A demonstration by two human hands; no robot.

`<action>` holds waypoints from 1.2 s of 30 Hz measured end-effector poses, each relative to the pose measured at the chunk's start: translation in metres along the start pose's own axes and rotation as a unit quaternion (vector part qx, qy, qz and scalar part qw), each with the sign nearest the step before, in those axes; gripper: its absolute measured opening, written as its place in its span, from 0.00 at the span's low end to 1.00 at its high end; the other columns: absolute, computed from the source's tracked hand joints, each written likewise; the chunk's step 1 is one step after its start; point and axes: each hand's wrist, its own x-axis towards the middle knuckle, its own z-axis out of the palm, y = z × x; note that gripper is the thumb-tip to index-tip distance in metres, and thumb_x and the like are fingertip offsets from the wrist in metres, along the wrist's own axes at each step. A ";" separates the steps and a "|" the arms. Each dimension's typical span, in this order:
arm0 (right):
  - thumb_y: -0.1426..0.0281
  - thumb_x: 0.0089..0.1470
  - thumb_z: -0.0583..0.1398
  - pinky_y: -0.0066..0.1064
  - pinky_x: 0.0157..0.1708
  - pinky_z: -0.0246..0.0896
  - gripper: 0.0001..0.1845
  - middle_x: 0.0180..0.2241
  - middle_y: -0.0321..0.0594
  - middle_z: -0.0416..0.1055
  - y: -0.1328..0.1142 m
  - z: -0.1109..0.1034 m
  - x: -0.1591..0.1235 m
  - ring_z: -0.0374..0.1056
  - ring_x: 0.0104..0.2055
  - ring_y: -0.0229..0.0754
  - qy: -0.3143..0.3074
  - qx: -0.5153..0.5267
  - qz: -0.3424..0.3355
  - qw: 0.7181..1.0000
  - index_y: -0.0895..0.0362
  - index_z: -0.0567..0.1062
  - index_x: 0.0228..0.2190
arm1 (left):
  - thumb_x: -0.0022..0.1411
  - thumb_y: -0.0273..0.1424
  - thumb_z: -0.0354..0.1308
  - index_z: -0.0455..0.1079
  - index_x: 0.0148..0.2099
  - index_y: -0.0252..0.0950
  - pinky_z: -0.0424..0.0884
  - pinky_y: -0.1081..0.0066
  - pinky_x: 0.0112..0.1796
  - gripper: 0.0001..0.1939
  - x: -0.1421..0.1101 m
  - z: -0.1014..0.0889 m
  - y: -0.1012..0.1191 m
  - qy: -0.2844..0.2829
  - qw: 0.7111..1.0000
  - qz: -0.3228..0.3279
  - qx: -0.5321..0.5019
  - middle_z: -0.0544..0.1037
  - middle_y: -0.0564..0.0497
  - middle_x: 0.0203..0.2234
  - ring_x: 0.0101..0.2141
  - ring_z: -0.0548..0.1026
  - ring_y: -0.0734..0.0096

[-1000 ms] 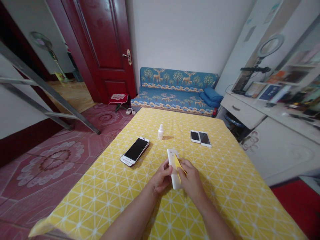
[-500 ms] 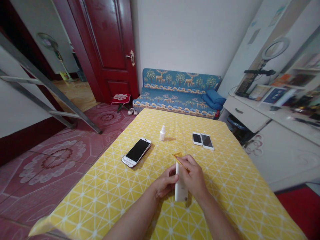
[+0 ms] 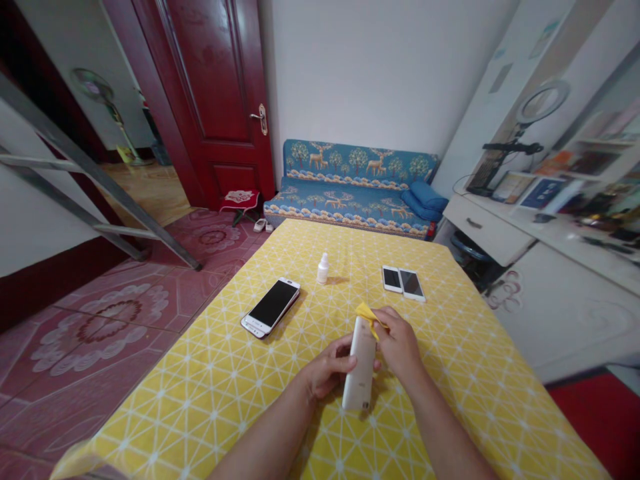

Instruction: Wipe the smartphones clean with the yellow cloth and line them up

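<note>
A white smartphone (image 3: 361,373) is tilted up above the table, its back facing me. My left hand (image 3: 333,367) grips it around the middle, thumb on the near long edge and fingertips showing at the far side. My right hand (image 3: 399,340) pinches a yellow cloth (image 3: 367,312) against the phone's upper end. Beyond my hands stands a small white spray bottle (image 3: 323,269). To the left lies a phone with a black screen (image 3: 274,304), stacked on another thin item. Two smaller white phones, the left one (image 3: 392,279) and the right one (image 3: 412,285), lie side by side at the back right.
The yellow patterned tablecloth (image 3: 210,387) covers the table. A blue sofa (image 3: 350,190) stands behind it, with a red stool (image 3: 241,199) near the door. On the right is a white desk (image 3: 565,293) holding a ring light (image 3: 543,103); a metal ladder frame (image 3: 135,217) leans at left.
The phone has turned so that more of its back faces me. My right hand and the yellow cloth have shifted slightly right at its upper end. The view has moved a little.
</note>
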 end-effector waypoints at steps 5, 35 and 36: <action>0.72 0.50 0.53 0.36 0.42 0.63 0.15 0.34 0.40 0.75 0.022 -0.002 0.000 0.70 0.39 0.44 0.009 0.021 0.038 0.999 0.55 0.79 0.34 | 0.53 0.36 0.66 0.68 0.55 0.32 0.68 0.58 0.47 0.28 0.002 0.000 0.000 -0.009 0.999 0.010 -0.046 0.74 0.34 0.50 0.48 0.75 0.48; 0.81 0.56 0.50 0.29 0.34 0.63 0.24 0.34 0.39 0.67 -0.026 0.012 -0.064 0.67 0.36 0.39 -0.054 0.107 -0.137 0.983 0.49 0.76 0.46 | 0.52 0.36 0.66 0.69 0.33 0.32 0.63 0.74 0.24 0.13 0.011 -0.011 -0.002 0.265 0.957 0.032 -0.112 0.74 0.53 0.20 0.20 0.70 0.74; 0.81 0.56 0.50 0.29 0.33 0.62 0.24 0.34 0.39 0.67 -0.027 0.012 -0.069 0.67 0.35 0.39 -0.062 0.107 -0.136 0.983 0.49 0.76 0.47 | 0.52 0.36 0.65 0.69 0.33 0.32 0.63 0.74 0.24 0.13 0.011 -0.012 -0.002 0.275 0.953 0.034 -0.119 0.74 0.53 0.20 0.20 0.70 0.74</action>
